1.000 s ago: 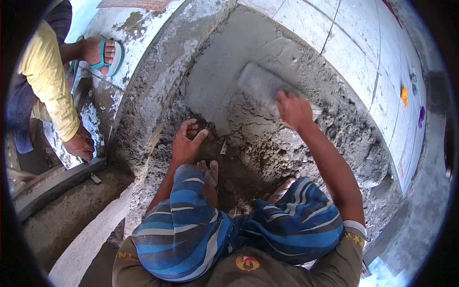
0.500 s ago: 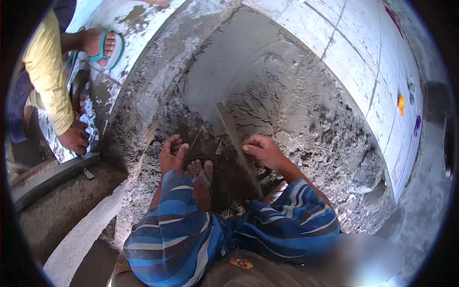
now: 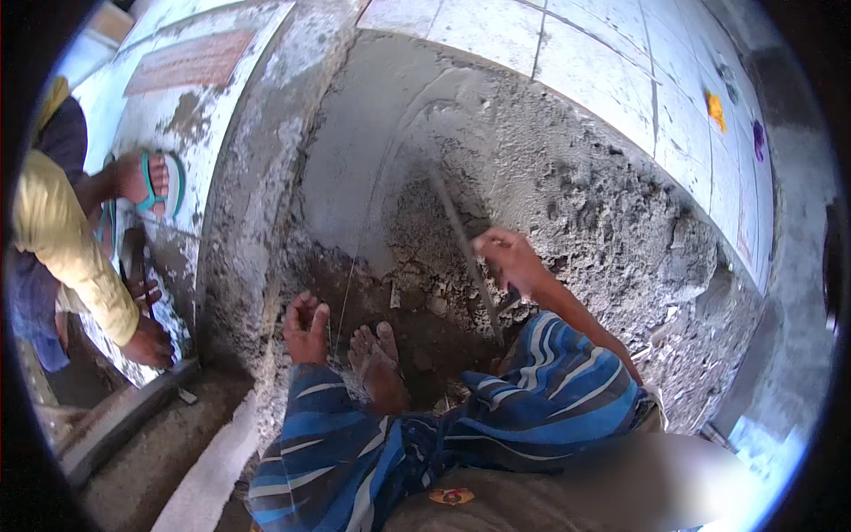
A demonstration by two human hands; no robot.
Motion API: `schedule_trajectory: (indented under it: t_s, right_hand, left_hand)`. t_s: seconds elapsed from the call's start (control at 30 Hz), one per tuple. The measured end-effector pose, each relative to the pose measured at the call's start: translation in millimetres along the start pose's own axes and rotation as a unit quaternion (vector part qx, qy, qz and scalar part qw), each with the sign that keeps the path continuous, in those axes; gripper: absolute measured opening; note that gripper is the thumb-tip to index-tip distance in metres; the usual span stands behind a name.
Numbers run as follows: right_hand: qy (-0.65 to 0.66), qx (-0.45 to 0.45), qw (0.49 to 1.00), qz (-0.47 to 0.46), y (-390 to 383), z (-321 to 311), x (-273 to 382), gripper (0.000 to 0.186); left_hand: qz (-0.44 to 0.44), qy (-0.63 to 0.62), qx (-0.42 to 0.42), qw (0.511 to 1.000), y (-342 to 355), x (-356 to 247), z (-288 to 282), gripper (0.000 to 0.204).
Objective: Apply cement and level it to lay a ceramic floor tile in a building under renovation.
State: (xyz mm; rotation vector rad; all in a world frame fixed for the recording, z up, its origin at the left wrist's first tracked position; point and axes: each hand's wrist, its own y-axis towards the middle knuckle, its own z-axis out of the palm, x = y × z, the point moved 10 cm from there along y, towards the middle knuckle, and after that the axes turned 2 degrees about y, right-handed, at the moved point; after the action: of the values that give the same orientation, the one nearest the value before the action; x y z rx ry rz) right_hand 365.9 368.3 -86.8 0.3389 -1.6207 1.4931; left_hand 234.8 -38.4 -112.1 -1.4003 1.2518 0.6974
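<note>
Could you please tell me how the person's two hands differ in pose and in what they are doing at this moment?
The right hand is raised and grips a flat trowel, seen edge-on over the mortar; the left hand holds nothing and rests low on the darker ground beside the bare foot. The right hand's fingers are curled around the tool; the left hand's are loosely bent. Both are bare and come from blue striped cloth.
</note>
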Motion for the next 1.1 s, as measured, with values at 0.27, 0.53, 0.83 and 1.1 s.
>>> schedule_trajectory:
  t_s: [0.27, 0.53, 0.83, 1.1]
  right_hand:
    - [-0.13, -0.006, 0.986, -0.106, -35, -30, 65, 0.029]
    - [-0.517, -0.118, 0.829, -0.179, 93, -80, 183, 0.033]
    - [-0.699, 0.078, 0.677, -0.218, 46, -15, 100, 0.019]
    - [-0.754, -0.033, 0.592, -0.283, 102, -32, 153, 0.02]
  left_hand:
    - [-0.003, 0.037, 0.019, 0.999, 8, -10, 11, 0.043]
    - [0.031, 0.065, 0.08, 0.994, 19, -32, 55, 0.046]
    - [-0.008, 0.085, 0.018, 0.996, 5, -2, 13, 0.048]
    - [-0.04, 0.055, -0.007, 0.998, 13, -16, 28, 0.05]
